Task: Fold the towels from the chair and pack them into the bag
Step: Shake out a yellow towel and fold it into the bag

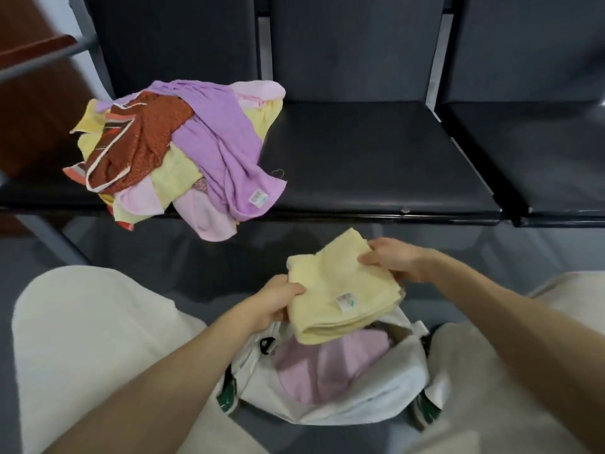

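You hold a folded yellow towel (340, 286) between both hands, just above the open mouth of the white bag (376, 398) that sits on the floor between your knees. The towel lies nearly flat and is close to square. Its slightly longer side runs from you toward the chair, turned a little so that one corner points at the chair seat (376, 158). The stacked fold edges face you, and a small white label (345, 302) sits on top near that edge.

Your left hand (278, 303) pinches the towel's left edge, thumb on top; the fingers beneath are hidden. Your right hand (393, 258) grips the far right edge with curled fingers pressed together.

A pink towel (327, 365) already lies inside the bag. On the seat's left end rests a loose pile of towels (183, 149) in purple, rust, yellow and pink, some hanging over the front edge.
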`<state>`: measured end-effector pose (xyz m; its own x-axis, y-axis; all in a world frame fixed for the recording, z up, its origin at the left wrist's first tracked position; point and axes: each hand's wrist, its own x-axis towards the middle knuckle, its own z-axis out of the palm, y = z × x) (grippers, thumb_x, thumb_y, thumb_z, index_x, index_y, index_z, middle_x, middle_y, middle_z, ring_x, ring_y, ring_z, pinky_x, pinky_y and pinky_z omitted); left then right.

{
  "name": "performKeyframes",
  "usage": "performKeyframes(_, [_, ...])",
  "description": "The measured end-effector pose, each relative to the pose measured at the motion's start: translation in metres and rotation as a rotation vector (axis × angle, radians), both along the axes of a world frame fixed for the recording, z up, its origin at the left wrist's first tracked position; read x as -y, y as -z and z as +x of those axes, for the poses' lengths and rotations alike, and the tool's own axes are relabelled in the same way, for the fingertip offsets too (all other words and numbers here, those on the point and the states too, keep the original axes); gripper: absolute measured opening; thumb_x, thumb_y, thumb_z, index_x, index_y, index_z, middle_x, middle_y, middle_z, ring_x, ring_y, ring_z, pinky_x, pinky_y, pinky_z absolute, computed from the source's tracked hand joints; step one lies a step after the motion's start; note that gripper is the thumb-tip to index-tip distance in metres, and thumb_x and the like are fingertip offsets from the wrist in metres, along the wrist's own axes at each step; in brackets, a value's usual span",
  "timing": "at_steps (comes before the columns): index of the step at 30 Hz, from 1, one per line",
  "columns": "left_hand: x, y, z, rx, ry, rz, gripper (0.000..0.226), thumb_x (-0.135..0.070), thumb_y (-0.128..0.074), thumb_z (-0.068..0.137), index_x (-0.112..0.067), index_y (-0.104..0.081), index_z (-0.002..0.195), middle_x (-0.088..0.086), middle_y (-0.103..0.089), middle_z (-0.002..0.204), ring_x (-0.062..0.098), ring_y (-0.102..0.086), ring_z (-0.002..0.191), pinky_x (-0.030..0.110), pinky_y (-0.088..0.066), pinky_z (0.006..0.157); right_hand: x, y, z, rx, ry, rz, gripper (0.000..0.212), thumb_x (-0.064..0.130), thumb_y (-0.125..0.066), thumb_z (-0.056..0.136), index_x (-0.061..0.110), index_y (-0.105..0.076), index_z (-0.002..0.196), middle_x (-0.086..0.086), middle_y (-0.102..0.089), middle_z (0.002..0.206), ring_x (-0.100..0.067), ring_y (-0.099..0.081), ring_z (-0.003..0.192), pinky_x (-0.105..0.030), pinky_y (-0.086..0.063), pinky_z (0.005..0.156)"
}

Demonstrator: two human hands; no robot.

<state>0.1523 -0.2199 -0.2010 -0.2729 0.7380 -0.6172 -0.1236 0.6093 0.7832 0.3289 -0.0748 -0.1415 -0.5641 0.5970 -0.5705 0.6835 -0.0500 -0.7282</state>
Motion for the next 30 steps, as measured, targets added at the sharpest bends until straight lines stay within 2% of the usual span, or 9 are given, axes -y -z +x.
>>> performKeyframes(2, [0.006,0.021,0.005,-0.072,0.145,-0.101,0.025,-0.011,-0.046,0.098,-0.011,-0.050,0.123,0.005,-0.060,0.105,0.017,-0.059,0.087,0.028,-0.050,0.065,0.012,0.034,0.007,0.153,-0.119,0.004,0.022,0.012,-0.045,0.098,0.004,-0.054,0.116,-0.016,-0.065,0.114,-0.024,-0.065,0.091,-0.042,-0.059,0.079])
performKeyframes(4, [0.010,0.045,0.008,-0.124,0.284,-0.229,0.026,-0.014,-0.047,0.098,-0.011,-0.047,0.124,0.005,-0.058,0.109,0.018,-0.058,0.094,0.028,-0.052,0.066,0.028,0.063,0.013,0.286,-0.208,-0.040,0.019,0.016,-0.042,0.098,0.012,-0.047,0.116,-0.007,-0.060,0.104,-0.021,-0.062,0.082,-0.032,-0.057,0.061])
performKeyframes(7, [0.016,0.082,0.016,-0.159,0.413,-0.346,0.041,-0.018,-0.049,0.093,-0.014,-0.044,0.133,0.008,-0.058,0.123,0.026,-0.058,0.110,0.041,-0.054,0.090,0.043,0.107,0.019,0.374,-0.185,-0.143,0.035,0.021,-0.042,0.095,0.020,-0.043,0.130,-0.007,-0.056,0.120,-0.027,-0.060,0.101,-0.035,-0.054,0.073])
performKeyframes(14, [0.003,0.123,0.022,-0.196,0.274,-0.275,0.036,-0.024,-0.043,0.095,-0.017,-0.047,0.130,0.009,-0.059,0.122,0.027,-0.056,0.111,0.036,-0.048,0.095,0.051,0.174,0.029,0.315,0.124,-0.152,0.037,0.011,-0.042,0.099,0.009,-0.048,0.136,-0.010,-0.053,0.132,-0.029,-0.049,0.122,-0.038,-0.044,0.100])
performKeyframes(17, [-0.004,0.134,0.018,-0.123,0.153,-0.284,0.033,-0.031,-0.052,0.082,-0.017,-0.053,0.112,0.008,-0.061,0.112,0.026,-0.058,0.102,0.039,-0.050,0.092,0.043,0.190,0.029,0.252,0.311,-0.133,0.042,0.007,-0.041,0.097,0.012,-0.046,0.139,-0.010,-0.052,0.134,-0.030,-0.047,0.124,-0.043,-0.041,0.106])
performKeyframes(19, [-0.011,0.143,0.015,-0.077,0.095,-0.281,0.042,-0.033,-0.054,0.070,-0.021,-0.057,0.109,0.007,-0.063,0.109,0.026,-0.059,0.100,0.040,-0.051,0.093,0.036,0.196,0.028,0.219,0.354,-0.118,0.045,0.007,-0.040,0.096,0.015,-0.044,0.141,-0.010,-0.051,0.135,-0.030,-0.046,0.124,-0.045,-0.040,0.107])
performKeyframes(22, [-0.032,0.147,0.013,-0.032,0.058,-0.210,0.038,-0.021,-0.051,0.085,-0.026,-0.053,0.123,0.004,-0.061,0.112,0.026,-0.058,0.102,0.039,-0.049,0.090,0.020,0.202,0.023,0.186,0.423,-0.094,0.048,0.013,-0.041,0.096,0.021,-0.042,0.143,-0.007,-0.052,0.136,-0.030,-0.047,0.124,-0.047,-0.040,0.108])
performKeyframes(27, [-0.079,0.148,0.002,-0.208,0.115,-0.122,0.054,-0.023,-0.050,0.091,-0.029,-0.041,0.144,0.002,-0.058,0.126,0.022,-0.057,0.104,0.029,-0.048,0.074,-0.023,0.196,0.011,0.186,0.469,0.042,0.039,0.017,-0.040,0.098,0.017,-0.051,0.135,-0.011,-0.057,0.127,-0.031,-0.053,0.111,-0.042,-0.044,0.100])
performKeyframes(30, [-0.088,0.156,0.002,-0.324,0.249,-0.151,0.058,-0.027,-0.048,0.092,-0.032,-0.033,0.148,0.002,-0.053,0.134,0.025,-0.055,0.113,0.037,-0.048,0.096,-0.034,0.197,0.011,0.199,0.387,0.125,0.039,0.014,-0.039,0.099,0.014,-0.049,0.136,-0.009,-0.051,0.132,-0.028,-0.050,0.101,-0.033,-0.041,0.086])
